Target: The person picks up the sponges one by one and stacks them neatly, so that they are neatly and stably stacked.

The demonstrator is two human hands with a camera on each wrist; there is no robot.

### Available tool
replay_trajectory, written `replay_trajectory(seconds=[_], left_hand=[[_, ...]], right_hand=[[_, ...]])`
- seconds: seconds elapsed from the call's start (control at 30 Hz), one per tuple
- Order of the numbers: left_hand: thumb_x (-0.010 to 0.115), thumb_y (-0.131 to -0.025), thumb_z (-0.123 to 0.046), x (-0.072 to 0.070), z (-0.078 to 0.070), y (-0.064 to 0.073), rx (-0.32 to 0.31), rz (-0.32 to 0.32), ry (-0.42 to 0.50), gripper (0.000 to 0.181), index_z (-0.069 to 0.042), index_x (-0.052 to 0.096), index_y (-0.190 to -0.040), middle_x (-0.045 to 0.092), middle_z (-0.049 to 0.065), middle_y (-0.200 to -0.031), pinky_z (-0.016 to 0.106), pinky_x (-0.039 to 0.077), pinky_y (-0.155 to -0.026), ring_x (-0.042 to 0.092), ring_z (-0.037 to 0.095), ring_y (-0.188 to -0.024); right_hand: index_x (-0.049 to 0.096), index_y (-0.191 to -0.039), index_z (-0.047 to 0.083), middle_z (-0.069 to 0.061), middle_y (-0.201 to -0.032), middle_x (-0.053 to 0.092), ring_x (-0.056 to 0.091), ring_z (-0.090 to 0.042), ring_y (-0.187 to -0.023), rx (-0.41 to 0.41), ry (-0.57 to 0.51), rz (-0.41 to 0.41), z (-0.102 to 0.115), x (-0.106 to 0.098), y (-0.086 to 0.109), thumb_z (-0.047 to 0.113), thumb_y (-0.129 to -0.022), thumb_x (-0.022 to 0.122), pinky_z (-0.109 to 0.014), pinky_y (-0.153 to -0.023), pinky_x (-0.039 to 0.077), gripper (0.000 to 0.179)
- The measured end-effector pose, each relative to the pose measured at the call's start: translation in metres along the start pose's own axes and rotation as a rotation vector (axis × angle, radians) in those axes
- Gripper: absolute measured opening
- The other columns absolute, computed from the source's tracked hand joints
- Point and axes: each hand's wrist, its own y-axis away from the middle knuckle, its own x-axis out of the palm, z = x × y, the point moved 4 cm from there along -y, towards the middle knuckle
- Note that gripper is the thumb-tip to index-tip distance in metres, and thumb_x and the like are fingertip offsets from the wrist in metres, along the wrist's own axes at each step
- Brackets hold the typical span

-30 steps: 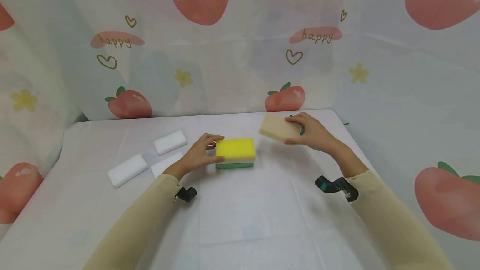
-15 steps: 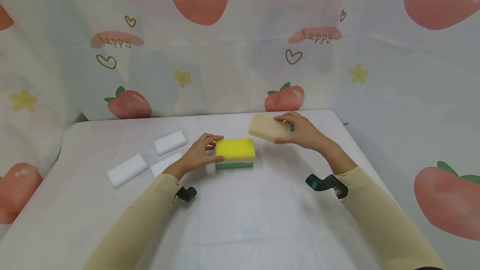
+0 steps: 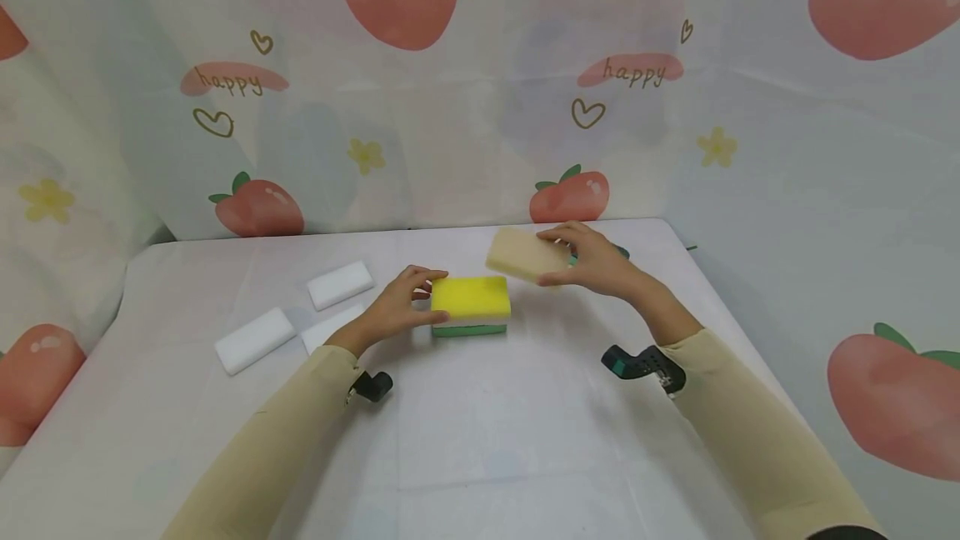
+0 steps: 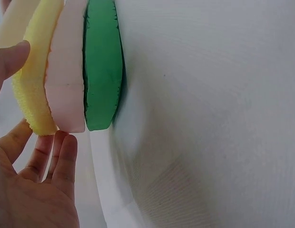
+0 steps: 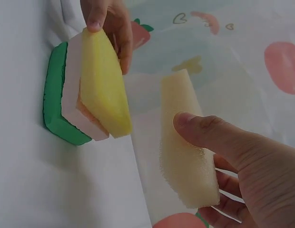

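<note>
A stack of sponge blocks stands on the table: a green block (image 4: 103, 66) at the bottom, a whitish-pink block (image 4: 66, 80) above it, and a yellow sponge (image 3: 471, 298) on top. A thin orange strip (image 5: 88, 109) shows between pink and yellow in the right wrist view. My left hand (image 3: 390, 311) pinches the yellow sponge at its left end, thumb on the near side and fingers at the far side. Just right of and beyond the stack, my right hand (image 3: 592, 263) holds a beige sponge (image 3: 525, 254), tilted and raised off the table, apart from the stack.
Several white blocks lie to the left: one at the back (image 3: 340, 285), one in front (image 3: 256, 341), and one partly behind my left hand (image 3: 330, 327). A small dark teal thing (image 3: 622, 251) shows behind my right hand. A printed curtain (image 3: 465, 107) hangs behind the table.
My right hand has moved left with the beige sponge, bringing it closer to the stack. My left hand and the stack have stayed put.
</note>
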Motion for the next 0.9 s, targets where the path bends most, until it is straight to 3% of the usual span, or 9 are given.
replay_trajectory(seconds=[0.9], left_hand=[[0.080, -0.083, -0.031, 0.001, 0.001, 0.000, -0.016, -0.009, 0.012, 0.073, -0.011, 0.047, -0.145, 0.046, 0.009, -0.134, 0.038, 0.045, -0.107, 0.051, 0.026, -0.122]], right_hand=[[0.056, -0.138, 0.009, -0.011, -0.136, 0.050, 0.049, -0.030, -0.118, -0.054, -0.037, 0.031, 0.020, 0.015, -0.012, 0.033, -0.074, 0.087, -0.049, -0.101, 0.046, 0.075]])
